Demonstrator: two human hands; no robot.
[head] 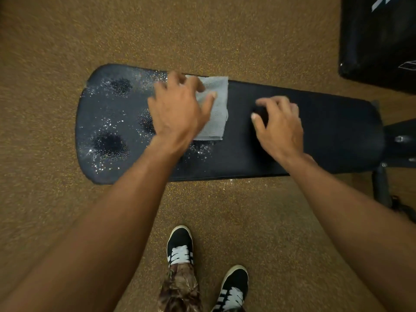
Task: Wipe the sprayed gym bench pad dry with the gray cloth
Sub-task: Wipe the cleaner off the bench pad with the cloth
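A long black bench pad (326,131) lies across the view. Its left part is covered in glistening spray droplets (108,131); the right part looks dry. A folded gray cloth (216,113) lies flat on the pad near the middle. My left hand (177,109) presses on the cloth's left half, fingers spread over it. My right hand (279,122) hovers or rests on the dry pad to the right of the cloth, fingers curled, with nothing visible in it.
Brown speckled floor (202,30) surrounds the bench. The bench frame and leg (382,183) stand at the right. A black padded piece of equipment (378,41) fills the top right corner. My two black shoes (180,244) are below the bench.
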